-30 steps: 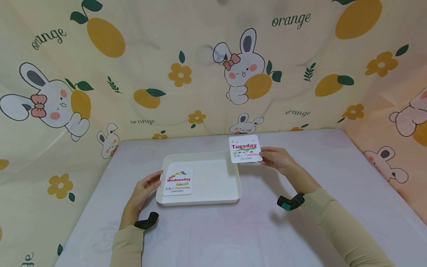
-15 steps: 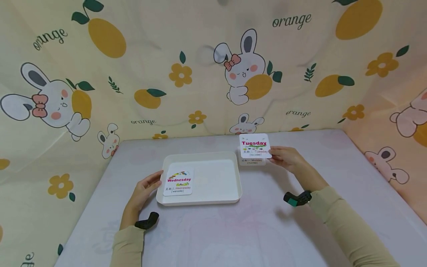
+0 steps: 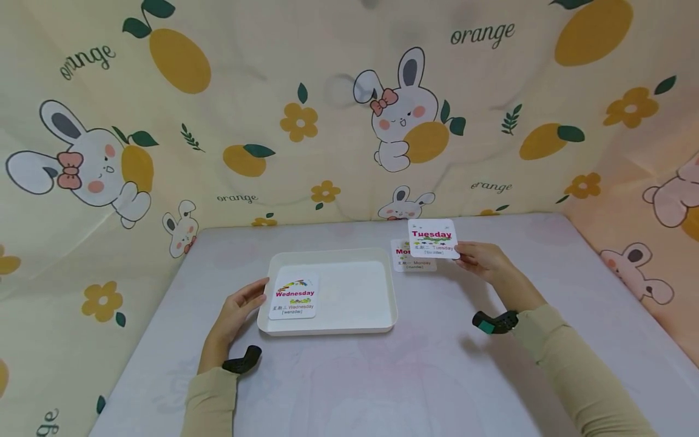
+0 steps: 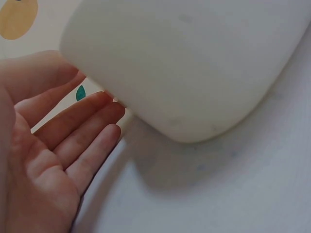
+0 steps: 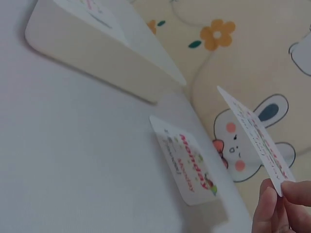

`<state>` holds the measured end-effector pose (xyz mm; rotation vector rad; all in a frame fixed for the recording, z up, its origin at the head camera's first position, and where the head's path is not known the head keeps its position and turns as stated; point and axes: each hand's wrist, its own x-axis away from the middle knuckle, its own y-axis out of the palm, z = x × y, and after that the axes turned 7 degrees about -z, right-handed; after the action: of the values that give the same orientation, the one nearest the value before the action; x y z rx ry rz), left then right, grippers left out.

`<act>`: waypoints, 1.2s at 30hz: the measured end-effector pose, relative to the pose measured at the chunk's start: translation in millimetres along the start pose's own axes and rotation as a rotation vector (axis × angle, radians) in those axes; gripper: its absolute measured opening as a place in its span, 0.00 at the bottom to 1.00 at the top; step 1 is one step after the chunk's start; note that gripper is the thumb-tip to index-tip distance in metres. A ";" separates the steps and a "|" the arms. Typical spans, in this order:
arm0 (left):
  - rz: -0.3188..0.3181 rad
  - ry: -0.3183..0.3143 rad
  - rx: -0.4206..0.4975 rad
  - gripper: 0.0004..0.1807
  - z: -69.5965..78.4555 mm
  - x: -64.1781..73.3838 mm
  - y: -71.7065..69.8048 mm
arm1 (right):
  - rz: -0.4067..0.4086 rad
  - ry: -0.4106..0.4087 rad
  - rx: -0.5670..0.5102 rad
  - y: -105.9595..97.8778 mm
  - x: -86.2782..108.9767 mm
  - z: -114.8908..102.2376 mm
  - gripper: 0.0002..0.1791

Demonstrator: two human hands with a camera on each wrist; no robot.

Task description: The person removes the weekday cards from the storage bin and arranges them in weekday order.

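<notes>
My right hand [image 3: 486, 262] pinches the right edge of a white Tuesday card [image 3: 432, 238] between thumb and fingers. In the right wrist view the Tuesday card [image 5: 257, 138] is raised and tilted, seen nearly edge-on. Below it a Monday card [image 5: 187, 165] lies on the table, partly covered in the head view. My left hand [image 3: 236, 312] touches the left side of a shallow white tray [image 3: 349, 291], its fingers fairly straight. A Wednesday card [image 3: 293, 295] lies inside at the left end. The left wrist view shows the fingertips against the outer wall of the tray [image 4: 170, 73].
A pale cloth covers the table [image 3: 349, 382]. Behind it and along the sides hangs a cream curtain [image 3: 327, 60] printed with rabbits, oranges and flowers. Each wrist carries a black camera band, the left band [image 3: 243, 360] close to the tray's near-left corner.
My right hand has moved the Tuesday card to the right, away from the tray. More of the Monday card beneath has come into sight. The left hand and tray have stayed in place.
</notes>
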<state>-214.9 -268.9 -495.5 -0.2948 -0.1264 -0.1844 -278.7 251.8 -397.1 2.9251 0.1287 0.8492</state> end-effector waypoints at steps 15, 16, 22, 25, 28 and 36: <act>-0.014 0.061 0.005 0.29 2.6 1.8 0.1 | 0.084 0.034 0.067 -27.1 -16.2 12.7 0.35; -0.022 0.065 0.024 0.29 1.9 1.6 -0.2 | 0.089 0.036 0.082 -29.5 -17.5 14.1 0.35; -0.033 0.086 0.047 0.30 -0.6 2.1 -1.2 | 0.127 0.055 0.113 -41.3 -21.5 19.9 0.35; -0.027 0.077 0.043 0.30 -1.2 2.0 -1.7 | 0.138 0.059 0.104 -44.6 -22.9 20.5 0.35; -0.026 0.075 0.039 0.30 -1.3 1.7 -1.8 | 0.153 0.066 0.095 -46.1 -24.7 20.0 0.35; -0.025 0.070 0.050 0.30 -2.6 -0.6 -1.5 | 0.189 0.089 0.069 -52.5 -28.7 19.3 0.34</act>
<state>-215.5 -271.0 -497.7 -0.2370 -0.0657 -0.2159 -295.3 299.5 -434.5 3.0000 -0.1163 1.0210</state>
